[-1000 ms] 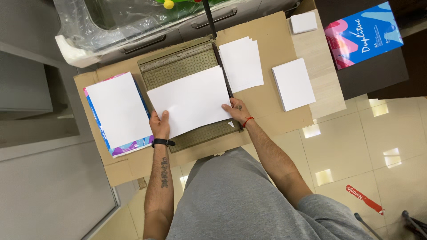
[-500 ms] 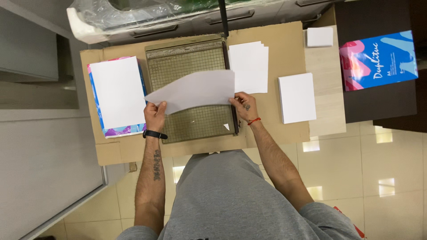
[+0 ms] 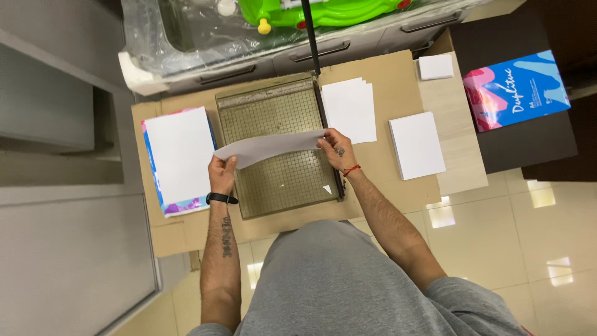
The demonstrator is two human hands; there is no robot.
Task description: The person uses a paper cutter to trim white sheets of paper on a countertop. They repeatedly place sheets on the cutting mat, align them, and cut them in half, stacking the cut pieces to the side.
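2 hands lift 1 white sheet (image 3: 270, 148) above the paper cutter (image 3: 280, 149).
The left hand (image 3: 222, 176) has its grip closed on the sheet's 8 o'clock corner, the right hand (image 3: 333, 149) pinches its 3 o'clock edge; the paper stack (image 3: 179, 152) lies at 9 o'clock on the worktop (image 3: 385, 74).

Green toy (image 3: 329, 12) under plastic wrap (image 3: 186, 43) at back. Blue-pink ream (image 3: 516, 90) on dark cabinet, rt. Small white stack (image 3: 435, 66) nr it.

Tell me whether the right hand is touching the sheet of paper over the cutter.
Touching. The head view shows the right hand pinching the right edge of the white sheet, fingers overlapping it with no gap, while the left hand grips the other end above the paper cutter.
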